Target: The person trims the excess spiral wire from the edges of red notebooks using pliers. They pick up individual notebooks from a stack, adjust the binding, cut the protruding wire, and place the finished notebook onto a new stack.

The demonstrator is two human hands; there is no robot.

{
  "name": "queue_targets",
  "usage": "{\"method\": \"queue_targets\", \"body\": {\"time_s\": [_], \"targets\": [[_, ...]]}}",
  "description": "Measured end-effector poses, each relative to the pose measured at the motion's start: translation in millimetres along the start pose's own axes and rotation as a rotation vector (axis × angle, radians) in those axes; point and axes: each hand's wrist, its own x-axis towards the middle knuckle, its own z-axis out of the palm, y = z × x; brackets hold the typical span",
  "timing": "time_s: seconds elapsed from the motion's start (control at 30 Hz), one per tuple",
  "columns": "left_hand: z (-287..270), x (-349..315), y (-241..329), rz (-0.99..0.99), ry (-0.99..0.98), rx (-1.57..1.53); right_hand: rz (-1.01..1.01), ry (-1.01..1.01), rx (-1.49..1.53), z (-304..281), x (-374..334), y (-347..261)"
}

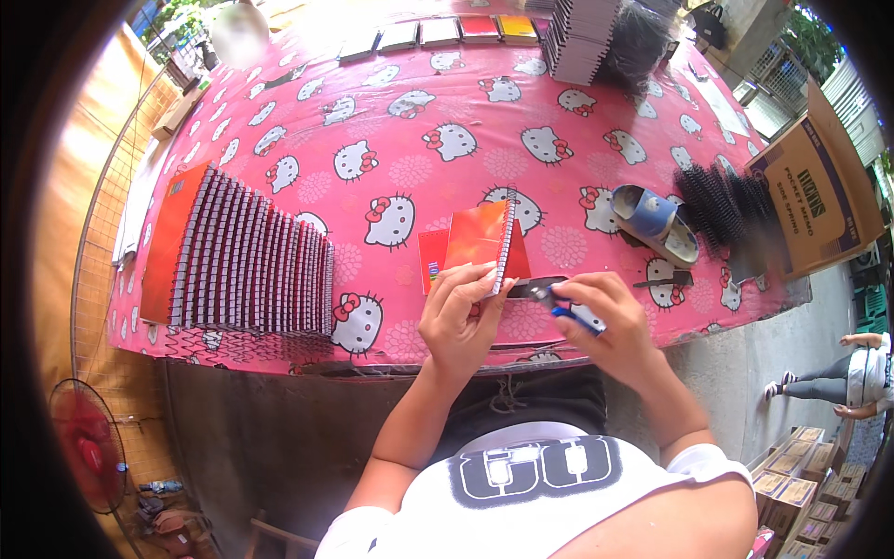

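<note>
My left hand [458, 312] is closed on an orange-red spiral notebook [477, 235], held tilted up with its wire coil along the right edge. Beneath it, another red notebook [431, 256] lies flat on the pink tablecloth [410, 172]. In my right hand [610, 321] are blue-handled pliers [577, 317], their metal jaws just right of the coil's lower end. Whether the jaws touch the wire I cannot tell. A dark flat piece lies partly hidden behind the jaws.
A long row of spiral notebooks [251, 256] stands at the left. To the right are a blue slipper [655, 222], black spiral coils [722, 207] and an open cardboard box [815, 191]. Tall notebook stacks [579, 42] rise at the back. A person [852, 373] is on the floor beyond, right.
</note>
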Motion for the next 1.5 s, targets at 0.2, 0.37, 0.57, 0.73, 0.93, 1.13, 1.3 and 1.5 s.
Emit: {"method": "queue_targets", "body": {"time_s": [0.2,0.37,0.57,0.73,0.93,1.13,1.3,1.5], "targets": [[-5,-6,0,-0.094,-0.037,-0.06,-0.08,-0.002,-0.026,9,15,-17],[-10,-4,-5,0.079,-0.035,-0.015,0.498,-0.382,0.742,9,16,2],[-30,17,0,0.172,-0.079,0.027,0.453,-0.253,0.664,9,8,-9],[-130,100,70,0.091,0.55,0.025,0.249,0.039,-0.324,-13,-15,68],[-263,125,6,-0.286,0.753,0.157,0.037,-0.011,-0.209,0,16,40],[-251,123,-9,-0.284,0.758,0.064,-0.442,-0.225,-0.169,68,84,-21],[-249,126,-1,-0.207,0.689,0.105,-0.463,-0.513,-0.59,118,99,-24],[-210,59,95,0.294,0.479,-0.26,-0.361,-0.667,-0.196,107,126,-19]]}}
